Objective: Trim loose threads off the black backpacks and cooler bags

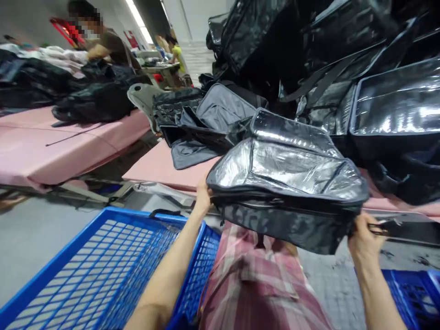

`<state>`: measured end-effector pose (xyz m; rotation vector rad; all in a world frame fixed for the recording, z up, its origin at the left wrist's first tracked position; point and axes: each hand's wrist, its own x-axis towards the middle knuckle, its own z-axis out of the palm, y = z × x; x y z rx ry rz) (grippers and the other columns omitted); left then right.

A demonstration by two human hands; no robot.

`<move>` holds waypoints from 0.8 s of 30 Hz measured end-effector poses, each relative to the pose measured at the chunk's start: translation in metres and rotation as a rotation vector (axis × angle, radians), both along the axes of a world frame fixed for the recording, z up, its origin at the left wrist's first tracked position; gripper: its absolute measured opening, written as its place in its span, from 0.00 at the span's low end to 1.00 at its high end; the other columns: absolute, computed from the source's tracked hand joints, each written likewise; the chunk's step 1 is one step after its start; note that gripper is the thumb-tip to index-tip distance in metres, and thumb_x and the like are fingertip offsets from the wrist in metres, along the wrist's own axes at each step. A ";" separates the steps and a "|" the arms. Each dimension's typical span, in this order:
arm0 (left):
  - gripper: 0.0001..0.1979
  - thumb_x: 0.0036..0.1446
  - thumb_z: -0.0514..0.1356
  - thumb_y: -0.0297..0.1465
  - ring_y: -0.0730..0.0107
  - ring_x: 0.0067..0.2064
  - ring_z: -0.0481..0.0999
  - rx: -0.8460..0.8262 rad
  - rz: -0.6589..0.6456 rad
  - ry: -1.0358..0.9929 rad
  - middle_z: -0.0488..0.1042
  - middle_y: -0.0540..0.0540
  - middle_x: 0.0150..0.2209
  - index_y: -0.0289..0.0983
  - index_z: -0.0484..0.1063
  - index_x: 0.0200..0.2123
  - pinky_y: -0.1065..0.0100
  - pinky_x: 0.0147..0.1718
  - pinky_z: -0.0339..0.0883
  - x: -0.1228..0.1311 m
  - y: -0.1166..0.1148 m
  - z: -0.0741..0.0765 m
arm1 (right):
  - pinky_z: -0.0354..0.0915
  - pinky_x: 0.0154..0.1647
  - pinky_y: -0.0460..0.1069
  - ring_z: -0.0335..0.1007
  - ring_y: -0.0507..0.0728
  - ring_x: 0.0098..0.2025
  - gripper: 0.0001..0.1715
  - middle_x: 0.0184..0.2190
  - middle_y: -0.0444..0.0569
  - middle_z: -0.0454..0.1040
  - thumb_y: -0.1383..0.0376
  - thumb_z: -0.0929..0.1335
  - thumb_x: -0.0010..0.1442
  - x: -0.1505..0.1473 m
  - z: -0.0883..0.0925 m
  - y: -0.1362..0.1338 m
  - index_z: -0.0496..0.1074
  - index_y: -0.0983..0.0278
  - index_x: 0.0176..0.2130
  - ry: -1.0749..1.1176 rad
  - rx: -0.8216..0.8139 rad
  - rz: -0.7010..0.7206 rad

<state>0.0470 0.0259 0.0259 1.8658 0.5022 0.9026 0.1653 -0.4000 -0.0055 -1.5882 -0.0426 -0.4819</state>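
Observation:
An insulated bag (275, 220) with a dark camouflage outside and a shiny silver lining is held up in front of me, its lid folded back. My left hand (203, 197) grips the bag's left end. At the opposite end, my right hand (367, 236) is closed on the lower right corner, its fingertips partly hidden. A small dark tool (377, 229), possibly thread snips, sticks out from that same hand. Behind the held bag, another opened bag (223, 110) with grey lining lies on the pink-covered table (154, 167).
Silver-lined bags (395, 101) are piled high at the right. A blue plastic crate (103, 256) stands at lower left, another blue crate (412, 293) at lower right. Across the left pink table (30, 146), beside dark bags (96, 101), is a person (115, 48); another sits farther back.

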 end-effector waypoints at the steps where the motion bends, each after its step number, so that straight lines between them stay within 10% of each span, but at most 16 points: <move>1: 0.14 0.47 0.56 0.38 0.60 0.38 0.74 -0.004 -0.020 0.056 0.76 0.45 0.28 0.33 0.74 0.32 0.61 0.42 0.70 0.002 0.003 0.000 | 0.65 0.35 0.50 0.66 0.51 0.31 0.19 0.29 0.45 0.70 0.54 0.72 0.51 -0.002 -0.005 0.008 0.69 0.67 0.30 0.005 0.020 -0.003; 6: 0.18 0.55 0.55 0.38 0.61 0.45 0.74 0.244 0.066 0.016 0.75 0.40 0.43 0.34 0.70 0.45 0.58 0.49 0.66 -0.005 -0.031 0.027 | 0.61 0.32 0.50 0.63 0.51 0.26 0.19 0.23 0.44 0.69 0.54 0.74 0.41 -0.010 -0.014 0.029 0.71 0.67 0.25 0.100 0.112 -0.064; 9: 0.24 0.49 0.64 0.40 0.58 0.50 0.71 0.646 -0.474 0.206 0.73 0.42 0.48 0.39 0.68 0.49 0.59 0.51 0.64 0.005 -0.087 0.049 | 0.60 0.31 0.49 0.61 0.50 0.25 0.17 0.22 0.42 0.67 0.55 0.72 0.41 -0.014 -0.007 0.026 0.71 0.66 0.26 0.148 0.123 -0.096; 12: 0.21 0.53 0.62 0.36 0.56 0.49 0.72 0.809 -0.745 0.451 0.73 0.42 0.48 0.39 0.67 0.50 0.60 0.48 0.64 0.024 -0.133 0.057 | 0.61 0.32 0.49 0.61 0.51 0.25 0.16 0.21 0.42 0.67 0.56 0.73 0.39 -0.020 -0.004 0.019 0.71 0.66 0.25 0.201 0.093 -0.102; 19: 0.26 0.47 0.65 0.34 0.48 0.45 0.74 0.630 -0.888 0.596 0.75 0.37 0.44 0.33 0.68 0.50 0.59 0.41 0.65 0.086 -0.175 0.029 | 0.62 0.32 0.50 0.63 0.53 0.27 0.18 0.21 0.46 0.70 0.54 0.71 0.37 -0.022 -0.024 0.008 0.71 0.66 0.22 0.300 0.029 -0.110; 24: 0.12 0.38 0.67 0.31 0.63 0.32 0.75 0.325 -1.255 0.688 0.76 0.49 0.27 0.35 0.75 0.30 0.68 0.31 0.66 0.135 -0.186 0.032 | 0.64 0.33 0.50 0.65 0.54 0.28 0.18 0.23 0.48 0.72 0.54 0.71 0.36 -0.019 -0.030 0.007 0.72 0.66 0.23 0.329 -0.001 -0.039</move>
